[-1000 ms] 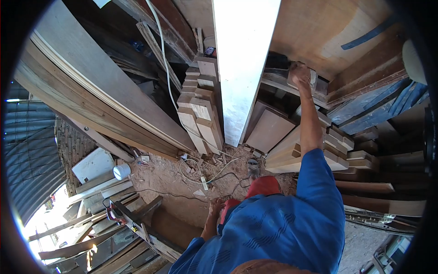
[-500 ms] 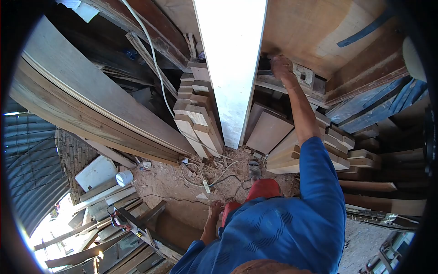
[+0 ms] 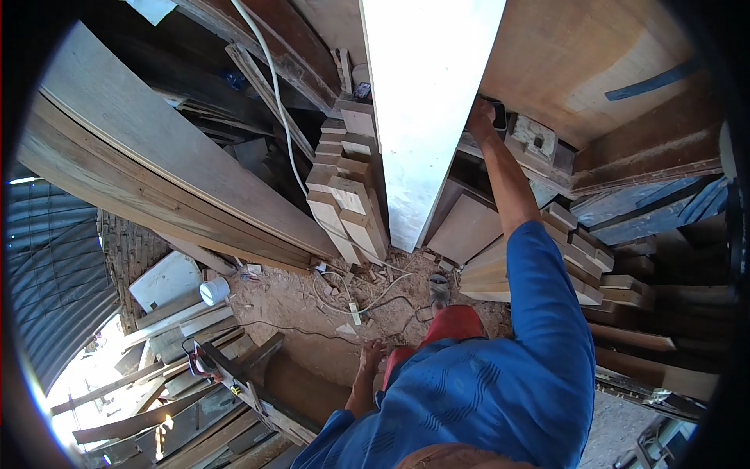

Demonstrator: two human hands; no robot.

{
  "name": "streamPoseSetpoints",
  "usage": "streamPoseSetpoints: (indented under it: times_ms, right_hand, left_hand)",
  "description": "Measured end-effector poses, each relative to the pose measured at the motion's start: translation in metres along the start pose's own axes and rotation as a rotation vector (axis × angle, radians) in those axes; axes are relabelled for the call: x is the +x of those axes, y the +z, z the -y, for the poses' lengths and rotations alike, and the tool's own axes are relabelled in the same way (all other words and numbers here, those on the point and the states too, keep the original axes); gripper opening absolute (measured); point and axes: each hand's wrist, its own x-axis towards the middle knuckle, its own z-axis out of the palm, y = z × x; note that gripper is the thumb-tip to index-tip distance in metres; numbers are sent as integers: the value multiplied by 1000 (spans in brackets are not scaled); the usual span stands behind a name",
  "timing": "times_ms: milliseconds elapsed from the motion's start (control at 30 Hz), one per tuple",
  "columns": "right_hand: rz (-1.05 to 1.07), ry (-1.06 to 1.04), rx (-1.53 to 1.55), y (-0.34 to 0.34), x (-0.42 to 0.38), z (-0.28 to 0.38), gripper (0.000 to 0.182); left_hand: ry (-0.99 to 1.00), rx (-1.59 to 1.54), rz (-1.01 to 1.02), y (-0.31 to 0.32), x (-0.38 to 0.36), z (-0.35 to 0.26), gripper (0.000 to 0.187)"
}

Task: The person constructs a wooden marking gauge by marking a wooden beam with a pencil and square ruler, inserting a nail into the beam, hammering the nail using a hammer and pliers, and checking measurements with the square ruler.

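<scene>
A tall white board (image 3: 426,117) leans upright in front of me, its lower end on the littered floor. My right hand (image 3: 480,116) is stretched forward to the board's right edge, beside a small dark box-like thing (image 3: 498,116); its fingers are partly hidden, and whether they grip anything cannot be made out. Low near my red shorts (image 3: 453,324), my left hand (image 3: 373,356) hangs with its fingers apart and nothing in it.
Stacked wooden pieces (image 3: 348,191) stand left of the board, more timber (image 3: 574,250) on the right. Long curved planks (image 3: 180,172) lean at the left. A white bucket (image 3: 214,291), a pale cable (image 3: 269,102) and a workbench with tools (image 3: 250,391) are also around.
The view has shifted slightly, and the white board leans more to the right. My right hand has moved from beside the block with a hole to the board's edge, uncovering the dark box-like thing.
</scene>
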Motion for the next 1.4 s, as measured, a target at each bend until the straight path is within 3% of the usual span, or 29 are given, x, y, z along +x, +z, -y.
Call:
streamPoseSetpoints:
  times_ms: [167, 367, 433, 500, 600, 700, 900, 1000, 1100, 1200, 1233, 1333, 1400]
  right_hand:
    - [76, -116, -34, -13, -6, -7, 34]
    - [-280, -572, -133, 60, 52, -89, 23]
    - [-153, -459, -12, 28, 31, -85, 21]
    - [-140, -191, 376, -22, -19, -58, 21]
    - [-92, -180, 474, -27, -23, -62, 22]
    - [-193, -192, 340, -17, -17, -64, 22]
    - [-310, -91, 445, -15, -26, -67, 20]
    - [-232, -55, 510, -21, -34, -67, 20]
    - [-143, 12, 1051, -13, -29, -70, 20]
    - [-207, -104, 1271, -14, -55, -74, 19]
    - [-197, -31, 1327, -14, -67, -75, 16]
    - [-161, 127, 1551, 3, -123, -70, 8]
    - [-87, 122, 1698, 34, -182, -62, 8]
  left_hand:
    - [-8, 17, 19, 12, -1, -8, 46]
    - [-10, 45, -8, 17, -8, -19, 44]
    - [-12, 8, -12, 15, -10, -20, 44]
    - [-33, 56, -17, 12, -8, -19, 44]
    - [-50, 61, -10, 8, 0, -13, 44]
    - [-36, 44, 3, 5, 9, -7, 44]
    - [35, 36, 4, 5, 10, -8, 42]
    - [51, 41, 0, -1, 14, -7, 43]
    - [50, 5, 5, -11, 12, -1, 44]
    - [87, 108, -31, -16, 11, 4, 41]
    - [104, 169, -49, -18, 15, 8, 39]
    - [328, 383, -53, -25, 47, 20, 35]
    - [556, 514, -135, -9, 20, -19, 34]
